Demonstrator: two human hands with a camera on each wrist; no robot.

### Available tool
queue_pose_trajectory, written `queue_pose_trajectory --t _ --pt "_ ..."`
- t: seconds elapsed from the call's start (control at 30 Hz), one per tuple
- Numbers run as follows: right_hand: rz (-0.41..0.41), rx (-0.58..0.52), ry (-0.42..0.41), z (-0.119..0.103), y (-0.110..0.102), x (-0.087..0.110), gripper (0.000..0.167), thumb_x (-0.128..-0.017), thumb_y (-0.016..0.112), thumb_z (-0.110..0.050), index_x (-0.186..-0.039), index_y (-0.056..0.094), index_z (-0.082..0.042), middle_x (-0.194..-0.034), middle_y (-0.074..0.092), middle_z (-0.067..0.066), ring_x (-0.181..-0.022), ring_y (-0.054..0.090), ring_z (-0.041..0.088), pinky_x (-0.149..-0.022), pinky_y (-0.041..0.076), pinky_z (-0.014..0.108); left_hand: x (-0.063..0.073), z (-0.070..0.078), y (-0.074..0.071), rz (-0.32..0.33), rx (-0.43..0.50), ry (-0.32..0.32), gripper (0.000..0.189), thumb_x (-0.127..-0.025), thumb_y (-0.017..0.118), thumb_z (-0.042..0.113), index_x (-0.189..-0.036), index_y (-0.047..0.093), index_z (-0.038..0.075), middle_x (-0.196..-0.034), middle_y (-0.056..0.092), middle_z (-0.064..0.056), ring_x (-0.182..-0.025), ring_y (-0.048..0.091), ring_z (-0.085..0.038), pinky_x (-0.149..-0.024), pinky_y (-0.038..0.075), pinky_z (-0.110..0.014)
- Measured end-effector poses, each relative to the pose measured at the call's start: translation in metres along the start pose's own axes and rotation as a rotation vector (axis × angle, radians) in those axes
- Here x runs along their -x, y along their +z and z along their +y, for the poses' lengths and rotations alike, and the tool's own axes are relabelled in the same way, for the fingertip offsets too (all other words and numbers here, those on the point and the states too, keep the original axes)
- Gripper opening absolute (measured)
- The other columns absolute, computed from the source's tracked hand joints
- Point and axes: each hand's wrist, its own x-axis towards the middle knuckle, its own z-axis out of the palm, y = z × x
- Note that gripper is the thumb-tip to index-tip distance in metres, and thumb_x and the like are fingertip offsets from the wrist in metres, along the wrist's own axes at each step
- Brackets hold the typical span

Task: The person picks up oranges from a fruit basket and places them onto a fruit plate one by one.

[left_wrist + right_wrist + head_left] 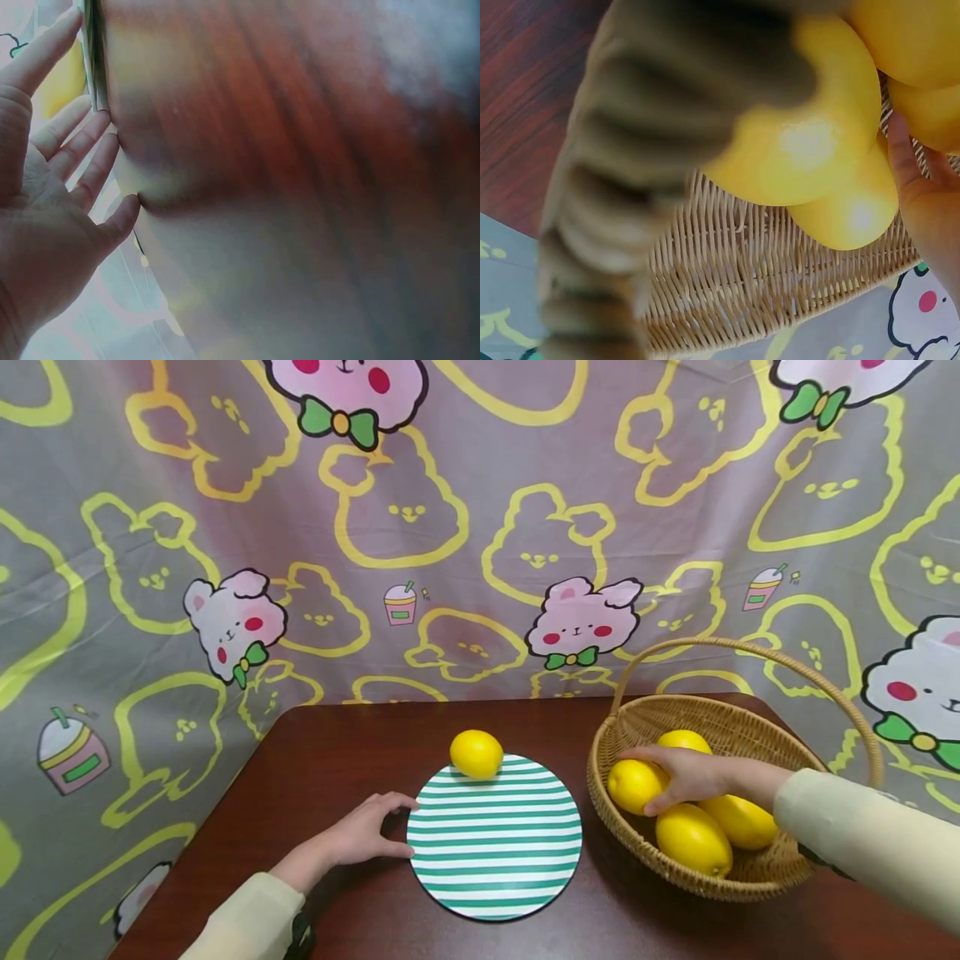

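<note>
Left hand (356, 831) loose, fingers apart at round mat (495, 852), lower centre; right hand (686, 774) grasping a lemon (630, 785) in the basket (738, 720), frame right.
Mat flat, green-white striped. Basket woven wicker, arched handle (697, 642); held lemon smooth, glossy, left side inside, three other lemons (693, 841) by it. Lone lemon (477, 754) over mat's far edge, centre. Table (352, 752) dark reddish, glossy; creased grey cartoon cloth (450, 460) behind. Rear basket lemon partly hidden by hand; sleeves (862, 831) cut off; right wrist view part-blocked by blurred handle, left mostly blurred tabletop.
</note>
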Motion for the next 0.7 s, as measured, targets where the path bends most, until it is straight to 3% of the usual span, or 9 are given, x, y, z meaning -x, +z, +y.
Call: queue_pose_trajectory --t 0.2,0.7 --pt "0.020 0.027 -0.033 0.001 0.002 0.000 0.078 -0.079 0.080 -0.035 -0.139 0.044 0.000 -0.133 0.051 0.021 -0.107 0.052 0.030 -0.089 0.041 0.048 0.000 0.001 0.001 0.003 -0.003 0.001 0.065 -0.076 0.083 0.041 -0.129 0.056 0.015 -0.126 0.056 -0.003 -0.112 0.047 -0.026 -0.096 0.040 -0.050" --pt "0.059 -0.013 -0.011 -0.018 -0.012 0.001 0.076 -0.081 0.079 -0.033 -0.140 0.043 -0.002 -0.131 0.052 0.020 -0.103 0.053 0.027 -0.088 0.042 0.047 0.001 0.000 0.000 0.003 -0.004 0.014 0.065 -0.076 0.082 0.041 -0.129 0.057 0.014 -0.126 0.056 -0.003 -0.113 0.047 -0.026 -0.097 0.040 -0.050"
